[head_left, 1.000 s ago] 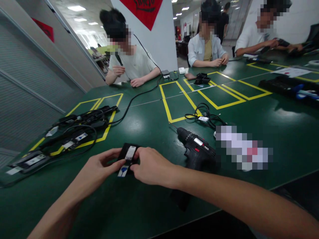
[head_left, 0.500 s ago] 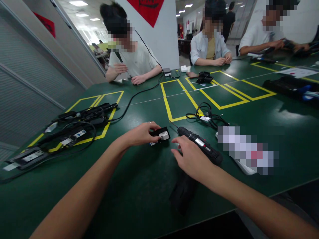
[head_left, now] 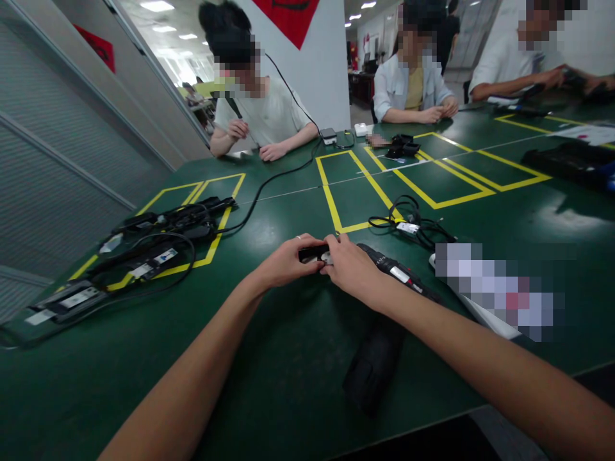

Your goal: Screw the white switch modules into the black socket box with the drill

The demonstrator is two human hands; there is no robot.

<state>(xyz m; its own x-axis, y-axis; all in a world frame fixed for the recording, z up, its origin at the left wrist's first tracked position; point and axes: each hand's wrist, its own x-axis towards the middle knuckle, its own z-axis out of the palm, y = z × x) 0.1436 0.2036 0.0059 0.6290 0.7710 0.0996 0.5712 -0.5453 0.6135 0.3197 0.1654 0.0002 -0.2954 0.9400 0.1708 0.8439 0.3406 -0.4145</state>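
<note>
A small black adapter block (head_left: 313, 252) with a white label lies on the green table (head_left: 288, 384) in front of me. My left hand (head_left: 287, 260) grips its left end with curled fingers. My right hand (head_left: 353, 269) closes on its right end, thumb and fingers pinching it. Just right of my right hand lies a black cordless screwdriver (head_left: 398, 275) with a red button, partly hidden by my forearm.
Black power adapters with cables (head_left: 154, 246) lie at the left inside yellow tape boxes. A coiled black cable (head_left: 408, 221) lies behind the screwdriver. A black pouch (head_left: 375, 365) lies under my right forearm. Three people sit across the table.
The block went from near me to farther out on the table in my left hand. My right hand let go, moved toward the screwdriver, then came back onto the block.
</note>
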